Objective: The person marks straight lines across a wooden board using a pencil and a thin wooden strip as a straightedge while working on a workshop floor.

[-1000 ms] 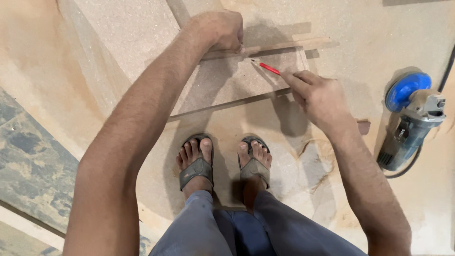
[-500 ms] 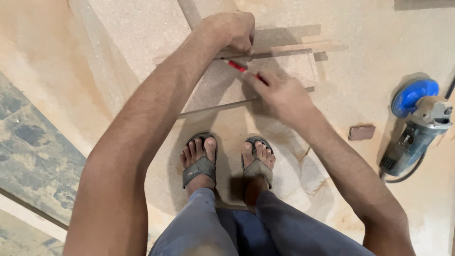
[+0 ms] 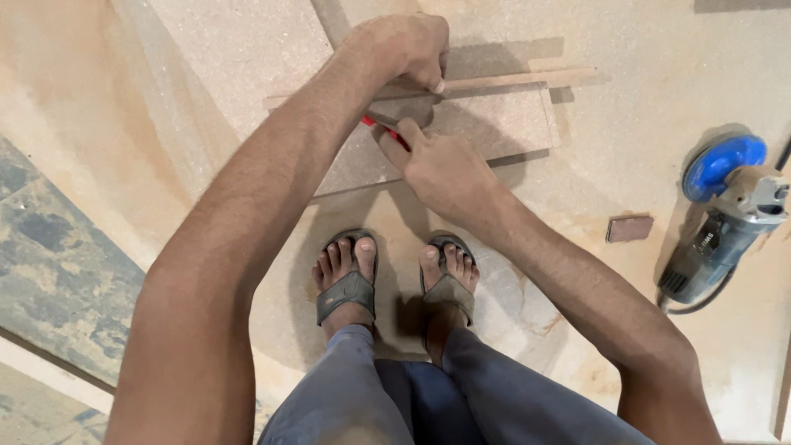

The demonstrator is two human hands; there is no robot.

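Rightward-starting, the right hand point(image 3: 449, 169) now pinches its red pencil point(image 3: 387, 130) near the left hand point(image 3: 408, 49), clamping the wooden strip point(image 3: 511, 80) at twelve o'clock; board point(image 3: 503, 124) apparently uncut.

A single head-worn camera looks almost straight down from standing height onto the board point(image 3: 494, 124) lying on the dusty floor. The board sits in the upper middle of the view, close enough that both forearms fill the frame below it. The feet point(image 3: 395, 280) show just below the board and a grinder point(image 3: 725, 214) well to its right.
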